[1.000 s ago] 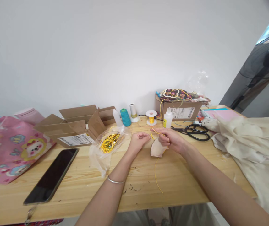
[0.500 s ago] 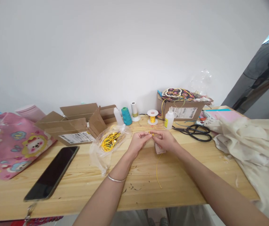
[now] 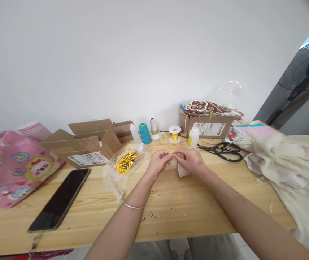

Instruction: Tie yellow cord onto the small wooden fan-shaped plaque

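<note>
My left hand [image 3: 158, 162] and my right hand [image 3: 190, 160] meet above the middle of the table, fingertips almost touching. Both pinch a thin yellow cord [image 3: 181, 198], whose loose end trails down over the wood toward the table's front edge. The short stretch between the fingertips is too small to make out in detail. Beneath my right hand lies a small pale brown piece with a dark edge [image 3: 182, 170], partly hidden by the fingers. Behind the hands stands a white spool of yellow cord [image 3: 174, 134], with a squeeze bottle [image 3: 194, 136] to its right.
Black scissors [image 3: 225, 151] lie right of the bottle, before a full carton [image 3: 211, 130]. Cream cloth [image 3: 292, 169] covers the right side. Leftward are a bag of yellow cord [image 3: 126, 164], an open carton [image 3: 85, 151], a phone [image 3: 59, 200], a pink bag [image 3: 21, 166] and a teal thread cone [image 3: 145, 133].
My fingers have shifted slightly at the pinched cord, and the right fingers have curled in a little. The cord's trailing end and the table things stay in place.
</note>
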### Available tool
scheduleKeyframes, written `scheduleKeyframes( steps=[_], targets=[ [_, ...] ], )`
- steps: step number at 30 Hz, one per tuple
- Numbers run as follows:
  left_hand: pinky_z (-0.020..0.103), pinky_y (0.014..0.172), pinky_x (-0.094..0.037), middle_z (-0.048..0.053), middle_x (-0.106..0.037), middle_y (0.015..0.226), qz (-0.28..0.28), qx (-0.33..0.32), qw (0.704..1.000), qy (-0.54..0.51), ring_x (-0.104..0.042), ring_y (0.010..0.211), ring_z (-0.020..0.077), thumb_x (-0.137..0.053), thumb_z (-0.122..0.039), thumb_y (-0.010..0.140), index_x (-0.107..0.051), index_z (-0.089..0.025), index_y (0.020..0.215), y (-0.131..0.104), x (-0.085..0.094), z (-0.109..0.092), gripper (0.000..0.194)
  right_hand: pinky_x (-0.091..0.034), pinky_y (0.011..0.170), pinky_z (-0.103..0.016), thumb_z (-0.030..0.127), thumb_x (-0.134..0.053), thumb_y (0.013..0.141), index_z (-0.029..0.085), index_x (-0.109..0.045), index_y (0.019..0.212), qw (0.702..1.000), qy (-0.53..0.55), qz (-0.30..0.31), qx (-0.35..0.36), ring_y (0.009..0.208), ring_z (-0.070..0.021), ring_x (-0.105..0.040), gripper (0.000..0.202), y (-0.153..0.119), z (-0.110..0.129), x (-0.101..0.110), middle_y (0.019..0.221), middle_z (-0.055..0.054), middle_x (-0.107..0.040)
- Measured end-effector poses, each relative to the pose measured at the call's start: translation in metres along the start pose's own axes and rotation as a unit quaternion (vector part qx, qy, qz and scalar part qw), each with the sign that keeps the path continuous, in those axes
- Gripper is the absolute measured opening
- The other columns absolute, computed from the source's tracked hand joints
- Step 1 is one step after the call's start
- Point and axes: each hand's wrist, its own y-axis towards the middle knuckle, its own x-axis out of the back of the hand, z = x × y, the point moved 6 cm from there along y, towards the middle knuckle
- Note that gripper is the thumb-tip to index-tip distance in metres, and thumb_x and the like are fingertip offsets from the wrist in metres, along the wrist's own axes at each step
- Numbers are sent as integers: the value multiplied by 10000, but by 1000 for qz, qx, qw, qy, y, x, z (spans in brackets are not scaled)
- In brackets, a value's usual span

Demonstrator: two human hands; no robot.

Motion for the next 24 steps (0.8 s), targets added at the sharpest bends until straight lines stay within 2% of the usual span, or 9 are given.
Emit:
scheduleKeyframes(
  steps=[5,19,22,24],
  targets=[
    [162,357,-177,-5,-514,519,-13,-9,1000,-9,-407,429,39,-613,-350,542,-579,-118,681,1,1,0,272,-251,430,-199,344,-459,690,243,-604,808,1000,-4,-5,-8,445,-90,-438,212,0,-2,-1,475,31,-513],
    [159,386,-248,8,-550,547,-29,-18,999,-5,-463,488,64,-622,-327,534,-580,-121,669,2,3,-1,250,-271,447,-204,343,-456,689,250,-602,805,1000,-4,6,-13,472,-94,-459,208,0,-2,-1,509,27,-545],
    [161,379,-230,13,-556,568,-13,-16,1000,-4,-455,485,60,-608,-338,548,-582,-119,668,1,1,-1,251,-275,445,-205,343,-462,680,244,-604,805,1000,19,-6,-24,464,-94,-445,213,1,-6,0,496,29,-529],
    [160,373,-212,17,-564,600,-4,-12,1000,-5,-445,482,53,-600,-341,557,-582,-119,675,1,0,-2,252,-283,441,-205,339,-454,683,225,-597,816,997,70,-25,-34,451,-90,-426,227,1,-9,1,485,31,-508]
  ],
)
